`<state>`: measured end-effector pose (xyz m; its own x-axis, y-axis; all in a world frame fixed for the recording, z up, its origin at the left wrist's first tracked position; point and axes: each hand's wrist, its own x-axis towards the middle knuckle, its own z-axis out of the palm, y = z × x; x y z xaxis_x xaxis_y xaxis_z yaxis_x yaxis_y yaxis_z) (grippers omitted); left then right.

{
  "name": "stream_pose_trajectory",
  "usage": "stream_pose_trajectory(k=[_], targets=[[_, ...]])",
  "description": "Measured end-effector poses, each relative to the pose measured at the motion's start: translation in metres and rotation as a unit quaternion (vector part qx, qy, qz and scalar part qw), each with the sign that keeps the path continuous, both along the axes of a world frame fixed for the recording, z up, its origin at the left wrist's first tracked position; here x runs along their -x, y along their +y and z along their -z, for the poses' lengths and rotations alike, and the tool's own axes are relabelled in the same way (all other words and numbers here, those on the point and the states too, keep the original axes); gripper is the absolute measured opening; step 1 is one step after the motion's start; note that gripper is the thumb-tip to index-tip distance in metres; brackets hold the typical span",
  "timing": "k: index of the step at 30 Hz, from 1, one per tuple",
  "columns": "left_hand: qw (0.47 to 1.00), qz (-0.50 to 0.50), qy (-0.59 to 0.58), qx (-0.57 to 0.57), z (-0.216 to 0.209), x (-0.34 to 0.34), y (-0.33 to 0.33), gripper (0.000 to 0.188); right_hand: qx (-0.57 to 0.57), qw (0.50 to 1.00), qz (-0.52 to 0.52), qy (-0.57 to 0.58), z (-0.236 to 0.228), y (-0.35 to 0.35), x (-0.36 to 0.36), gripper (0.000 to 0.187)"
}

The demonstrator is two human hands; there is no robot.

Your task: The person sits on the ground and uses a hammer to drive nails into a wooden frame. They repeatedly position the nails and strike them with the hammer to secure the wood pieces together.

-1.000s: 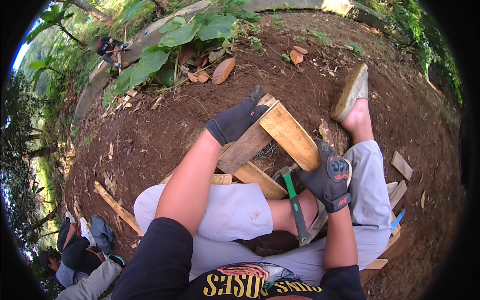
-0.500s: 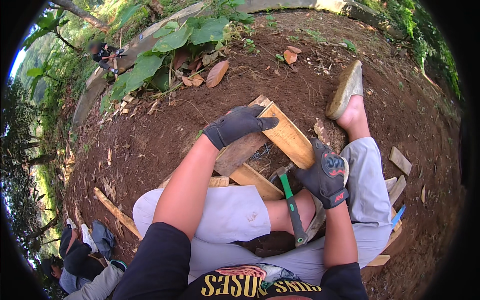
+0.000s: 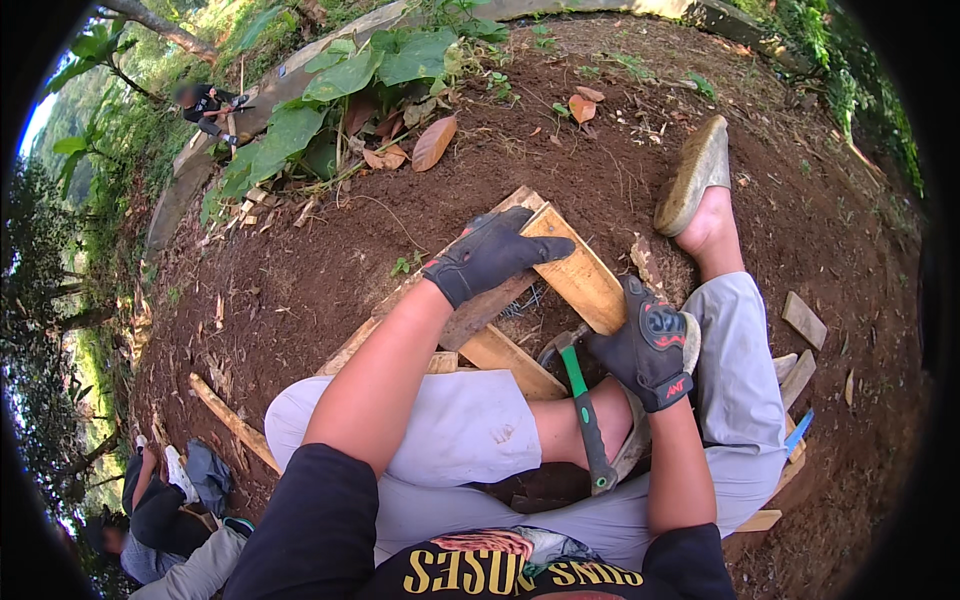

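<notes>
A short, pale wooden board (image 3: 582,284) slants between my two black-gloved hands. At its far end my left hand (image 3: 492,255) is closed on it, the thumb lying across its face. My right hand (image 3: 645,345) grips the near end, its fingertips partly hidden. Behind the left hand a darker plank (image 3: 482,312) meets the board's far end; whether they are fastened I cannot tell. Another plank (image 3: 512,362) lies slanted below. Loose nails (image 3: 522,302) lie between the boards. A hammer (image 3: 586,420) with a green and black handle rests against my bent leg, its head near the right hand.
Wood offcuts (image 3: 803,320) and a blue-edged tool (image 3: 798,432) lie right of my leg. A long stick (image 3: 234,424) is on the soil to the left. Leafy plants (image 3: 375,75) grow ahead. One person (image 3: 212,108) sits far left, another (image 3: 165,510) at lower left.
My left hand has shifted slightly right and nearer along with the board's far end, which has tilted a little. My right hand has stayed nearly in place. The hammer has not moved.
</notes>
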<state>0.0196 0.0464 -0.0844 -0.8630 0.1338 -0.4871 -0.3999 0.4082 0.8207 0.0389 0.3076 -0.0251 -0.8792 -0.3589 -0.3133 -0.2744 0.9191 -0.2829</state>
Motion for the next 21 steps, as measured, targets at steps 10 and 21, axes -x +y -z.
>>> stream_pose_trajectory(k=[10, 21], targets=[[1.0, 0.003, 0.001, 0.017, -0.009, -0.001, 0.001, 0.075, -0.031, 0.999, 0.014, -0.034, -0.001, -0.004, 0.0, 0.063], [0.999, -0.046, 0.019, 0.013, 0.045, 0.001, 0.003, 0.077, -0.02, 0.998, -0.008, -0.061, 0.034, -0.008, 0.021, 0.06]])
